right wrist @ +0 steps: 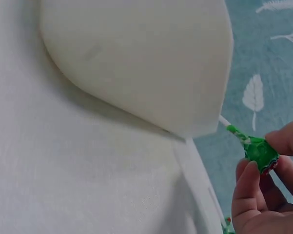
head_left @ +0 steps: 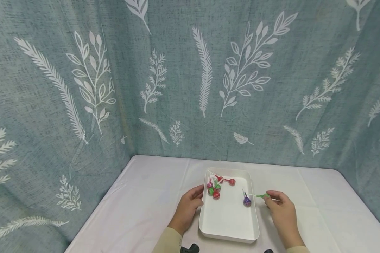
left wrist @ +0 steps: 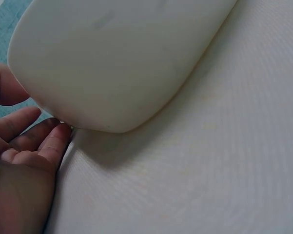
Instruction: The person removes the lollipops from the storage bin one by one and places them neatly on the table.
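A white tray (head_left: 227, 218) stands on the table, holding several wrapped lollipops. Bunched in its far left corner are red lollipops (head_left: 216, 195), green ones (head_left: 211, 191) and a pink one (head_left: 210, 185). A purple lollipop (head_left: 247, 201) lies by the right wall. My right hand (head_left: 282, 211) pinches the wrapped head of a green lollipop (right wrist: 261, 155), just outside the right wall, its white stick pointing left over the rim. On the other side, my left hand (head_left: 187, 208) rests against the tray's left wall; its fingertips touch the outside, partly hidden in the left wrist view.
A white cloth covers the table (head_left: 158, 182). Behind and to both sides hangs a blue-green curtain (head_left: 183, 88) with white leaf prints. A small green and red thing (right wrist: 227, 226) is cut off at the right wrist view's lower edge.
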`<action>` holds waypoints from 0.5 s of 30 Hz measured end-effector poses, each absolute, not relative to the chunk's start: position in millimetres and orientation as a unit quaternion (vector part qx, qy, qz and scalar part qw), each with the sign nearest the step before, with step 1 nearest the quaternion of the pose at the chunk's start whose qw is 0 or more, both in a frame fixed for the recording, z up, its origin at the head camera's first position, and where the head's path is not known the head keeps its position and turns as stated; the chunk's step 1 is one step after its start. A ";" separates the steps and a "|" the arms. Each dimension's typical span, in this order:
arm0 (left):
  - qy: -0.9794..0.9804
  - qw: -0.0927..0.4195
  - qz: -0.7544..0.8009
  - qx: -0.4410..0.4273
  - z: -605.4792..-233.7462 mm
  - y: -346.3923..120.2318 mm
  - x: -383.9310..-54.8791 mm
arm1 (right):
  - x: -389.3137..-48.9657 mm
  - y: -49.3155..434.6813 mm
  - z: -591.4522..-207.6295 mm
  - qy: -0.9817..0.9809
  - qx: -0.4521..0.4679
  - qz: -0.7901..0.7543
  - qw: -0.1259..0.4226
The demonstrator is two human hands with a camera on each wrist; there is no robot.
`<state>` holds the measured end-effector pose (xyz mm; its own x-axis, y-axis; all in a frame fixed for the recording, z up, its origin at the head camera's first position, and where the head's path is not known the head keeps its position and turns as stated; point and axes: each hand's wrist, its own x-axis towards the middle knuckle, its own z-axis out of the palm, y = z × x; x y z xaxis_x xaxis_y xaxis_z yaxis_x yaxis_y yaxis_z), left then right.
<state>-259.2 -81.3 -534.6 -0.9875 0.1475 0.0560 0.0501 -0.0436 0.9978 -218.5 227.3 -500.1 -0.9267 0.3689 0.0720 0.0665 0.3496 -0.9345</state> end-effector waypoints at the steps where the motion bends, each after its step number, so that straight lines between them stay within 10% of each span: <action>1: 0.690 0.034 0.719 0.070 -534.4 -81.1 -259.0 | -217.9 228.7 -500.8 -0.810 -0.136 0.554 0.135; 15: 0.688 0.036 0.721 0.069 -534.1 -80.7 -258.6 | -212.8 252.0 -503.6 -0.815 -0.178 0.531 0.149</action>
